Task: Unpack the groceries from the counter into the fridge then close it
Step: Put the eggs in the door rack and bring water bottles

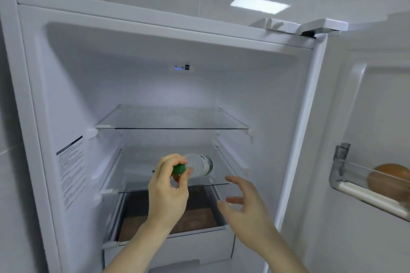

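White tiled walls and a ceiling light panel [260, 4] frame the top of the picture, and the open fridge [133, 55] fills the middle, its smooth white plastic lining lit from inside. Two clear glass shelves cross the cavity; the upper shelf [173, 121] carries nothing that I can see. At lower centre, the left hand [167, 190] curls its fingers round the green cap end of a clear plastic bottle [199, 165], which lies nearly on its side, pointing inward over the lower shelf [219, 180]. Whether it already rests on the glass I cannot tell. The right hand [244, 201] hovers just beside it with fingers spread and loose, holding nothing. Below sits a white drawer [173, 248] with a brownish inside. At the right edge, the door's clear bin [363, 190] holds a round brown thing, blurred.

I judge this the placing step for the bottle: next it needs setting down so that the round body will not roll, then letting go.
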{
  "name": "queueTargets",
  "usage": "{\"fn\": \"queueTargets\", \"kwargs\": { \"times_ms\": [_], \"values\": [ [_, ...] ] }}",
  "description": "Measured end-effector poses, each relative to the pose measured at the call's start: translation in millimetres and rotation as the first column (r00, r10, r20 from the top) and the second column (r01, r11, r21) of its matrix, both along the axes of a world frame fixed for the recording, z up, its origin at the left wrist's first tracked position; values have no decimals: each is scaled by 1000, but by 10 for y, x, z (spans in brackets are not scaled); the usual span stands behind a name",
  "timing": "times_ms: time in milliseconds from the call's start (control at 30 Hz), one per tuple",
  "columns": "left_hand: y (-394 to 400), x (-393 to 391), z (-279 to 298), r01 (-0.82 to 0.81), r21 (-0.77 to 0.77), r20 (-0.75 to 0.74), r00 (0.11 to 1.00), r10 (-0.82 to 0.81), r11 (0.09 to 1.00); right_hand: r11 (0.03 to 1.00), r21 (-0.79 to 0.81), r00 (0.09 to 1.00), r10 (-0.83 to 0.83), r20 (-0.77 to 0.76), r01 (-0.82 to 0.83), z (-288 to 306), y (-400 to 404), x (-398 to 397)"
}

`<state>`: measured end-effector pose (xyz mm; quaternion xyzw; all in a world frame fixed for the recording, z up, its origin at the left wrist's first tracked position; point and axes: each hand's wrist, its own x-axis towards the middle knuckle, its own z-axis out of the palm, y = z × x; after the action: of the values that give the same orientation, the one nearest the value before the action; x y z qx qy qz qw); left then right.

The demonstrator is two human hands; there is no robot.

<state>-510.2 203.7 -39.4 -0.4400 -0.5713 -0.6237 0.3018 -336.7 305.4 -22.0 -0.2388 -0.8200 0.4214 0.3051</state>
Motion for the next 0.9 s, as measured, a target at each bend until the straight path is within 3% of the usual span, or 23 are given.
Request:
{"fn": "queueTargets", "kwargs": {
  "times_ms": [233,367,500,767,900],
  "values": [
    [428,-136,-35,40,-234,122,992,-11,971,985,173,984,-25,178,-7,-98,-51,356],
    [723,-205,-65,107,-460,181,983,-25,881,968,251,959,-62,277,-10,-144,-51,486],
    [999,-236,-112,171,-554,210,976,-62,815,962,266,929,-48,366,-55,-170,-21,572],
    [1331,-287,-152,139,-640,106,990,-93,755,952,274,890,-7,457,-133,-341,32,641],
    [1390,-225,-123,132,-728,72,991,-116,673,949,280,879,-8,477,-144,-419,50,675]
  ]
}}
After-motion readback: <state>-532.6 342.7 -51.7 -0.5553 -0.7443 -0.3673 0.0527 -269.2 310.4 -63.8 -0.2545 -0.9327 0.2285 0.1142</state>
